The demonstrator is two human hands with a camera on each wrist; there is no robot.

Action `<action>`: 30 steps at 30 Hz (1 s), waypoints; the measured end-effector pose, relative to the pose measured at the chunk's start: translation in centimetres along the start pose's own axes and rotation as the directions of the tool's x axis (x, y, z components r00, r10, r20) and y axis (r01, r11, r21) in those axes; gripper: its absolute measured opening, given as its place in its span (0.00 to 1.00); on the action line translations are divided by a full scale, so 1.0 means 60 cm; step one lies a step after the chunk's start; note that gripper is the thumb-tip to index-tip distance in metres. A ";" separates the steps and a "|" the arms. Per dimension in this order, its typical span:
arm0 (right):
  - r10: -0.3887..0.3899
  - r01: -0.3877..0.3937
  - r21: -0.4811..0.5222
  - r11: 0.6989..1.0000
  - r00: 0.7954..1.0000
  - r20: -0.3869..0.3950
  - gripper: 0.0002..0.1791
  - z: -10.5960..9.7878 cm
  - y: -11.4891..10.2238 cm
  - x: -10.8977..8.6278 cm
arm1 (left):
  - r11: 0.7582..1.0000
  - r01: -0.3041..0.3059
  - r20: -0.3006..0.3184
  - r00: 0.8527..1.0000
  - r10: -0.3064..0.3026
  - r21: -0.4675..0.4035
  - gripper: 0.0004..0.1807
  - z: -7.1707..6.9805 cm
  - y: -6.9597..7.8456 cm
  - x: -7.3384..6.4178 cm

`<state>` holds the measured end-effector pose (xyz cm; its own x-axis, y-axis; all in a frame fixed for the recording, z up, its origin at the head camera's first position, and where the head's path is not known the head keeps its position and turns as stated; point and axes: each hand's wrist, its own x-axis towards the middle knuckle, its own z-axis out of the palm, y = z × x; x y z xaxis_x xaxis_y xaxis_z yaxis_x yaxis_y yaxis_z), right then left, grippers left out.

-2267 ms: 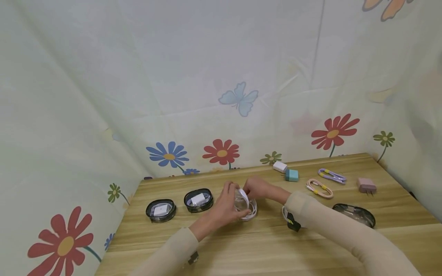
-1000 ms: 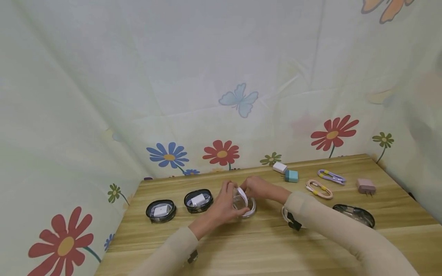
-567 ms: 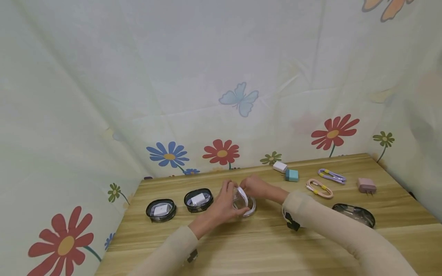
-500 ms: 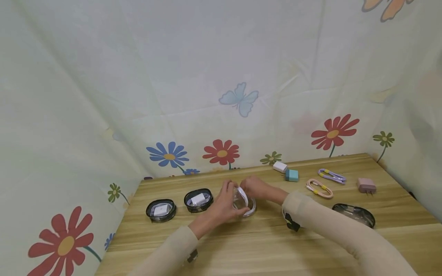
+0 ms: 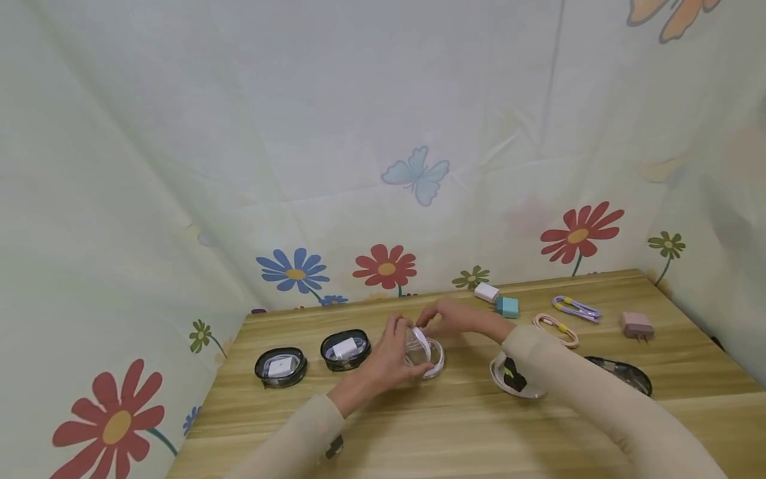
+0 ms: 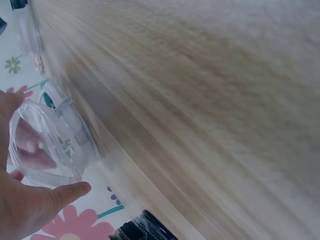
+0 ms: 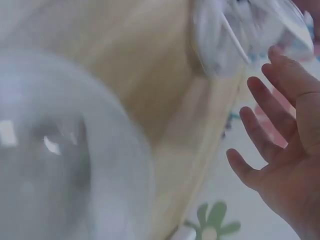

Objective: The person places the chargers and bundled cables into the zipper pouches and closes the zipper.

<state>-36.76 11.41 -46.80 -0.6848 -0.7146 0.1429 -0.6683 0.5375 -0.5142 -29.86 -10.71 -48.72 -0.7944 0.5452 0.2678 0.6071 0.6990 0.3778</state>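
In the head view my left hand holds up the lid of a round clear zip case with a white rim, in the middle of the table. The left wrist view shows the thumb and fingers around the lid of this clear case, with the zipper pull on its side. My right hand is at the far right side of the case. Its fingers are spread in the right wrist view, with one fingertip close to the case and nothing in the palm.
Two black-rimmed cases with white chargers stand at left. Another white-rimmed case lies beneath my right forearm, a black-rimmed one beyond it. At back right are white, teal and pink chargers, plus purple and peach cables.
My right hand has loosened from the case's rim and its forearm has shifted right, showing more of the other white-rimmed case. My left hand keeps its hold on the lid.
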 end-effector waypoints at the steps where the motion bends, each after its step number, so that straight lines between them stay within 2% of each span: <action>1: 0.025 -0.025 -0.008 1.000 1.000 -0.001 0.13 -0.010 0.003 -0.003 | 1.000 0.006 0.000 1.000 -0.006 0.001 0.43 0.000 0.000 0.000; 6: 0.103 -0.108 -0.059 0.992 0.992 -0.079 0.20 -0.048 0.025 -0.020 | 1.000 0.029 0.012 1.000 -0.029 -0.009 0.43 0.000 0.002 0.000; 8: 0.105 -0.111 -0.051 0.993 0.988 -0.114 0.22 -0.056 0.038 -0.027 | 0.999 0.037 0.020 0.999 -0.037 -0.015 0.44 -0.001 0.003 0.000; 14: 0.169 -0.185 -0.069 0.980 0.968 -0.183 0.25 -0.081 0.073 -0.050 | 0.999 0.044 0.025 0.999 -0.044 -0.016 0.44 0.000 0.005 0.001; 24: 0.229 -0.256 -0.097 0.962 0.947 -0.225 0.28 -0.114 0.111 -0.089 | 0.999 0.037 0.010 0.999 -0.037 -0.008 0.44 0.004 0.003 0.002; 30: 0.299 -0.320 -0.064 0.945 0.928 -0.221 0.26 -0.128 0.122 -0.107 | 0.999 0.036 0.016 0.999 -0.036 -0.017 0.43 0.004 0.002 0.002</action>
<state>-39.51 23.41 -44.99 -0.8997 -0.4039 0.1655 -0.4314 0.7653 -0.4776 -29.90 -10.44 -48.86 -0.8155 0.5266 0.2402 0.5773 0.7104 0.4024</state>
